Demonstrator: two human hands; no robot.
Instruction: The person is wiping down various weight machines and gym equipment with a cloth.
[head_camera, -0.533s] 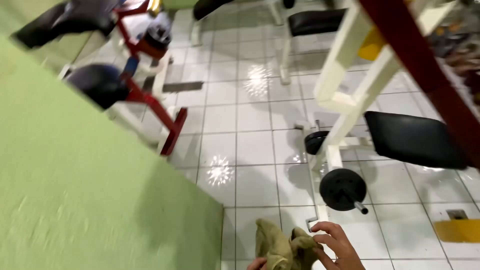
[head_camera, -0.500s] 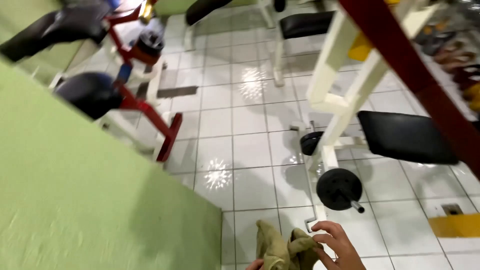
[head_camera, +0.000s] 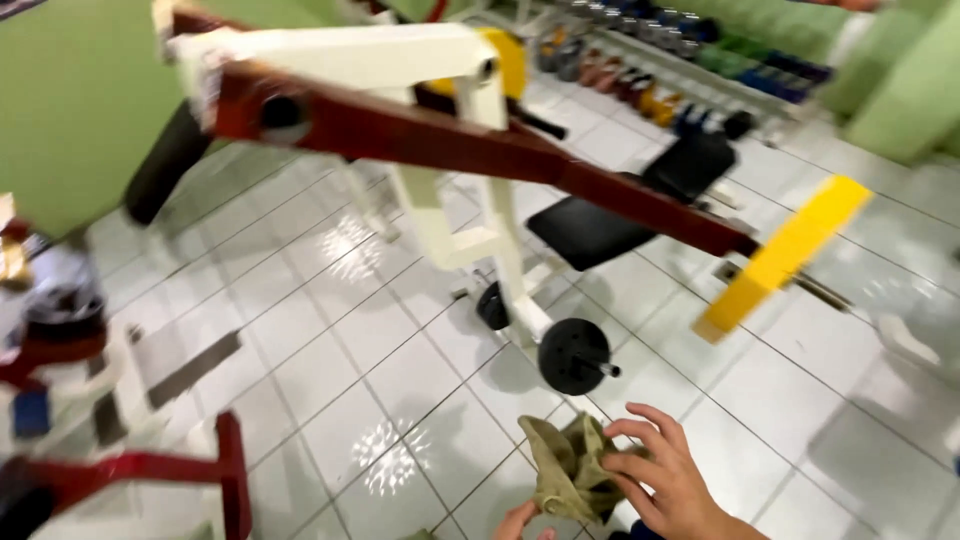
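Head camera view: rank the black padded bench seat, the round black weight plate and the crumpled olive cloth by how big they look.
1. black padded bench seat, largest
2. crumpled olive cloth and round black weight plate: they look alike, and the cloth is nearer the camera, so I won't rank them.

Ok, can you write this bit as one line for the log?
right hand: holds olive cloth | left hand: fingertips under cloth, mostly out of view | nearby: black weight plate on white tiled floor

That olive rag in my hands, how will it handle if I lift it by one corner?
The olive cloth is bunched in soft folds between the right hand and the left hand, so it will probably hang limp. It looks thin, so likely light. The woven surface seems matte, so it should not slip easily.
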